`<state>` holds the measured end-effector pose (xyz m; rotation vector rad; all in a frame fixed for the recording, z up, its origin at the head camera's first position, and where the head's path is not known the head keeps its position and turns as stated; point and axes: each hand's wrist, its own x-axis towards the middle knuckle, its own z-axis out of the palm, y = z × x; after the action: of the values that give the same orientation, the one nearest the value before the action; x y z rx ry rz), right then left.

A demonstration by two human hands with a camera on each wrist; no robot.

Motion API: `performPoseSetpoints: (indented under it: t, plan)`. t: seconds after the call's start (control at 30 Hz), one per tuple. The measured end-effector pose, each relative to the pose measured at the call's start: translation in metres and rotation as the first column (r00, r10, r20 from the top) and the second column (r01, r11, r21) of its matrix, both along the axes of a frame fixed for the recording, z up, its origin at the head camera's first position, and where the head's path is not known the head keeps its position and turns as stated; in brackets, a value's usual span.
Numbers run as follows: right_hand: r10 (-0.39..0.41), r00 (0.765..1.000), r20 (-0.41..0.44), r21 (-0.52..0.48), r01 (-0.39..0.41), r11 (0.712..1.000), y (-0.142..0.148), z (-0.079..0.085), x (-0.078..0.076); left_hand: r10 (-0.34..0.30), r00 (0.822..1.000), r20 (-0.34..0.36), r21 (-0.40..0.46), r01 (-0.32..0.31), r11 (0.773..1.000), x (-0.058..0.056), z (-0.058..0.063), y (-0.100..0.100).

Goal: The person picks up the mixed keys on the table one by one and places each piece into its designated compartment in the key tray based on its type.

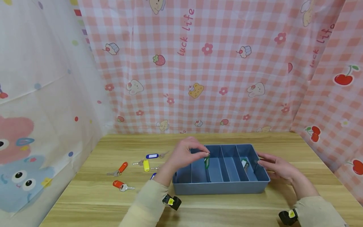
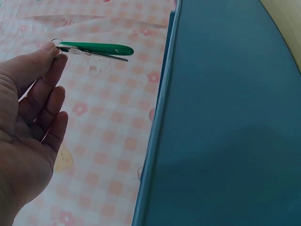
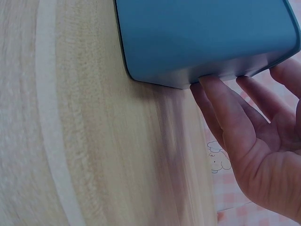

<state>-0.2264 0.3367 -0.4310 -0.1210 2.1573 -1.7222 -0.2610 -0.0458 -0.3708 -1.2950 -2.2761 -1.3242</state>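
My left hand (image 1: 184, 153) pinches the ring of a green key tag (image 1: 207, 162) between thumb and fingertips. In the left wrist view the green tag (image 2: 96, 48) sticks out from the fingertips with a key alongside it. It hangs over the blue-grey divided box (image 1: 221, 188), left of the middle. Against the box's right end wall my right hand (image 1: 279, 167) rests its fingertips; the right wrist view shows those fingers (image 3: 230, 110) nearly straight on the wall. Another green-tagged key (image 1: 245, 164) lies in the rightmost compartment.
Left of the box, loose tagged keys lie on the wooden table (image 1: 93, 201): an orange tag (image 1: 123, 167), a second orange tag (image 1: 118, 184), a yellow tag (image 1: 146, 165) and a blue tag (image 1: 152, 156). Another blue tag (image 1: 153, 176) is partly hidden by the left forearm. Patterned cloth (image 1: 181, 75) hangs behind.
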Motion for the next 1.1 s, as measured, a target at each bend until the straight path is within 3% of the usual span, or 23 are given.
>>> performPoseSetpoints:
  t: [0.33,0.73,1.1]
  plan:
    - [0.006,1.000,0.000,0.009,-0.006,1.000,0.001,0.000,0.001,-0.011,1.000,0.022,-0.023,0.012,1.000,0.002,-0.002,0.022]
    - [0.017,1.000,0.008,-0.041,-0.017,0.999,0.003,0.000,0.000,0.017,0.993,0.118,-0.071,-0.008,0.997,0.008,0.000,0.044]
    - [-0.001,1.000,0.019,-0.023,0.002,1.000,0.000,0.001,0.000,-0.046,0.996,0.080,-0.090,0.053,0.994,0.008,0.003,0.066]
